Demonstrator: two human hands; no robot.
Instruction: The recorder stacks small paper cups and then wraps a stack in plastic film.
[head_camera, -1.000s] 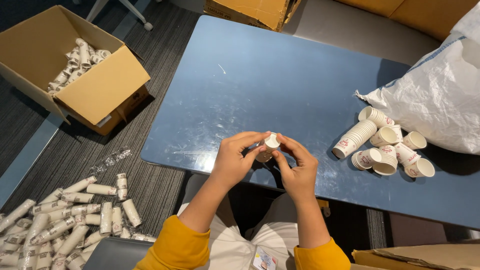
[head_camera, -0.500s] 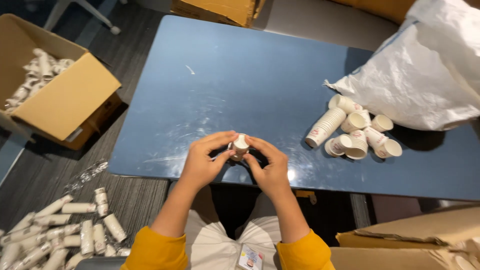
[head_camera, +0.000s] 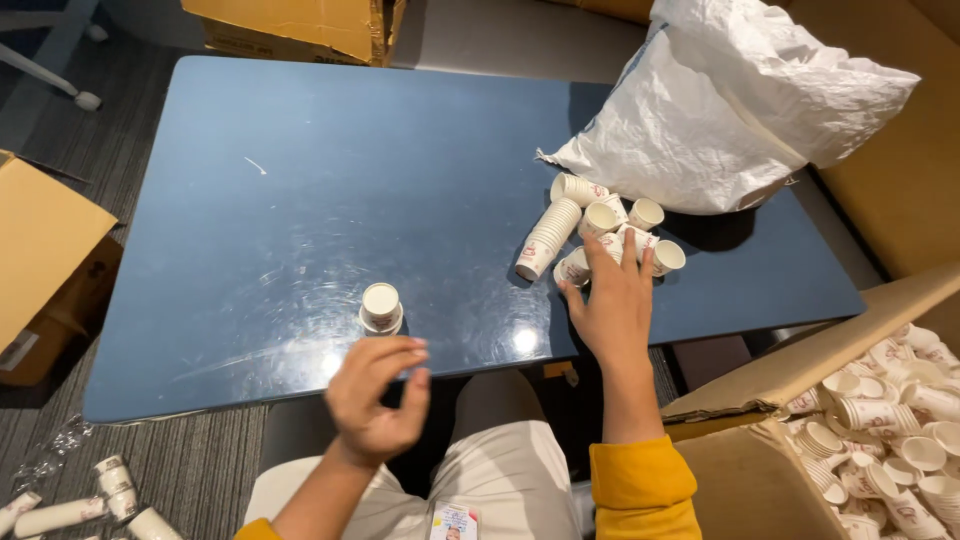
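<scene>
Head view: right hand (head_camera: 612, 305) on white paper cups (head_camera: 598, 232).

Blue table (head_camera: 300, 200) on grey carpet (head_camera: 60, 90)

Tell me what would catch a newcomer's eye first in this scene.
Probably the crumpled white bag at the far right of the blue table, with a heap of small paper cups spilled in front of it. The right hand reaches into that heap, while the left hand hovers empty just behind a lone stack of cups standing upright near the table's front edge.
</scene>
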